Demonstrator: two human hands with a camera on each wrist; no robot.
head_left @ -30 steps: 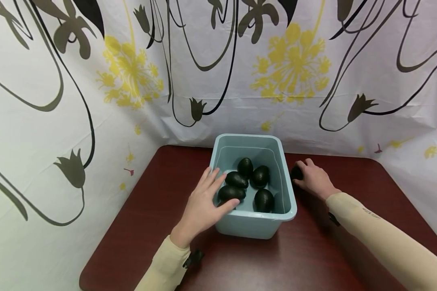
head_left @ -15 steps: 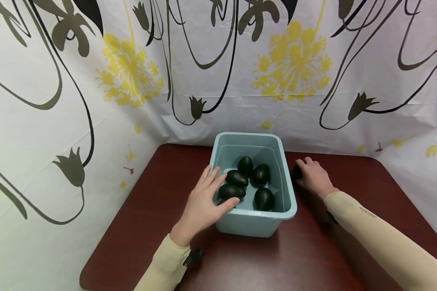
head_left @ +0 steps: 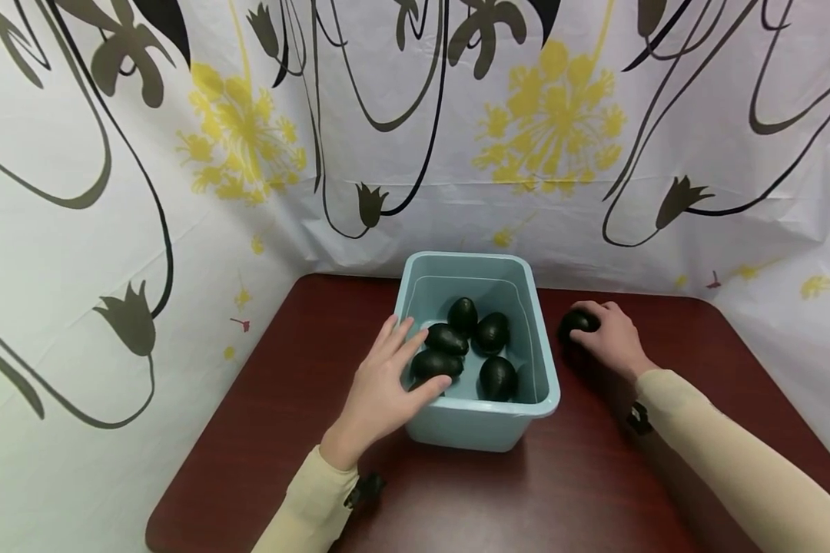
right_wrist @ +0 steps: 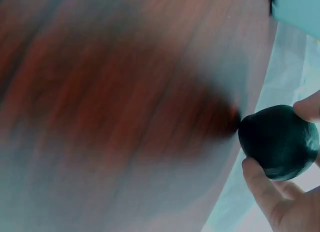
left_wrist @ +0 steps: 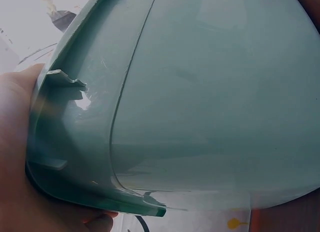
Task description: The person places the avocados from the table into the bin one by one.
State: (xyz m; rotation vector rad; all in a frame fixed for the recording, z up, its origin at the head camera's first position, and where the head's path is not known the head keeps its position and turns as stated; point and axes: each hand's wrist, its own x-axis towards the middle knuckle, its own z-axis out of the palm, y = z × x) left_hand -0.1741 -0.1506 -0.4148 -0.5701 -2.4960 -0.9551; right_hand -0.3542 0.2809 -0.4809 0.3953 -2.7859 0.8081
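My right hand [head_left: 612, 338] holds a dark green avocado [head_left: 572, 326] between thumb and fingers, just right of the bin. In the right wrist view, this avocado [right_wrist: 277, 142] appears to touch the tabletop at one end. My left hand [head_left: 382, 390] lies over the near left corner of the light blue plastic bin [head_left: 483, 426], fingers spread and straight across the rim. Several dark avocados [head_left: 498, 379] lie on the bin's floor, one partly hidden behind the left hand. From the left wrist, the bin's outer wall [left_wrist: 200, 102] fills most of the view.
The dark red-brown table [head_left: 277, 399] has rounded corners and extends on both sides of the bin. Behind and to the left hangs a white cloth [head_left: 415, 100] printed with flowers, close to the table's back edge.
My right hand has shifted slightly right, away from the bin wall, with the avocado, which now shows more fully. The left hand keeps its place on the rim.
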